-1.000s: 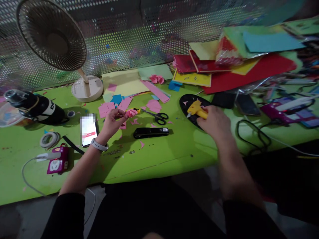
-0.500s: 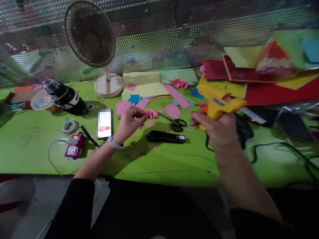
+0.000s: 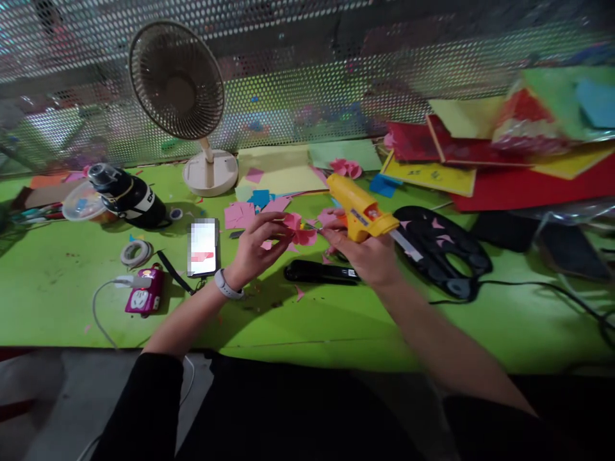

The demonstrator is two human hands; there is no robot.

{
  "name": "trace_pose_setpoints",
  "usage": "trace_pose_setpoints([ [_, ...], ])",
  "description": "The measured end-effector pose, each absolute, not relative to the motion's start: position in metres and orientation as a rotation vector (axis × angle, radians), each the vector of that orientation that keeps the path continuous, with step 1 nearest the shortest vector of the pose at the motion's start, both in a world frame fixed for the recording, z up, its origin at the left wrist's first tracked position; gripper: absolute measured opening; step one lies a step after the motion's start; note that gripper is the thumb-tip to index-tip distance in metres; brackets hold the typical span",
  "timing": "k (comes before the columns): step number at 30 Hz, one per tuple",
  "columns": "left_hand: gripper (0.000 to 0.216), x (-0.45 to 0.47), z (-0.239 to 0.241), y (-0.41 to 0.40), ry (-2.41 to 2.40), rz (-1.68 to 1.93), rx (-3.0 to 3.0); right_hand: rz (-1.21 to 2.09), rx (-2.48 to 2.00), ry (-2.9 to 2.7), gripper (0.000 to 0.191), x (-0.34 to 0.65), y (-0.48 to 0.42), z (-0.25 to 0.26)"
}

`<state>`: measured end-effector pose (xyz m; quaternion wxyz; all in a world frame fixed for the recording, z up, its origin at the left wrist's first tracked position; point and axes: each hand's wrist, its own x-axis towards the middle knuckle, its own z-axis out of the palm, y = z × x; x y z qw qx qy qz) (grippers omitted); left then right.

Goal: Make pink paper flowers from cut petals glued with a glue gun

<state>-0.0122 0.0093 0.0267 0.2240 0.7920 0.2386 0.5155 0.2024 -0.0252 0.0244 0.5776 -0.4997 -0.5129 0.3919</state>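
Observation:
My left hand (image 3: 262,246) pinches a pink paper flower (image 3: 303,235) between thumb and fingers above the green table. Wrapped round a yellow hot glue gun (image 3: 358,206) is my right hand (image 3: 372,253), close to the flower's right side. The gun's tip points left toward the petals; whether it touches them I cannot tell. Below the hands lies a black stapler (image 3: 319,271), partly behind my right hand. Another pink paper flower (image 3: 346,168) rests farther back on the paper sheets. Pink paper pieces (image 3: 239,216) lie behind my left hand.
A phone (image 3: 202,246), tape roll (image 3: 135,253) and purple power adapter (image 3: 144,291) sit at left. Behind them stand a black bottle (image 3: 129,195) and a fan (image 3: 210,173). At right are a black glue gun stand (image 3: 444,256) with a cable, and stacked coloured sheets (image 3: 509,182).
My right hand has brought the glue gun left, up to the flower in my left hand. The black stand at right now shows, while the scissors are hidden behind the right hand.

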Motion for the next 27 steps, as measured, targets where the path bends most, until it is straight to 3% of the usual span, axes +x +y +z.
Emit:
trace_pose_setpoints([
  [8,0.014,-0.014,0.026,0.009,0.57,0.992,1.873,0.894,-1.202,-1.284,0.022,0.2,-0.032,0.025],
  [14,0.027,-0.015,0.018,0.014,0.474,0.805,1.498,0.976,-1.158,-1.435,0.023,0.206,-0.034,0.022],
  [22,0.029,-0.014,0.011,0.016,0.469,0.75,1.306,1.127,-1.091,-1.388,0.034,0.195,-0.036,0.026],
  [27,0.031,-0.009,0.011,0.013,0.708,0.929,1.349,0.895,-1.185,-1.349,0.03,0.197,-0.033,0.025],
])
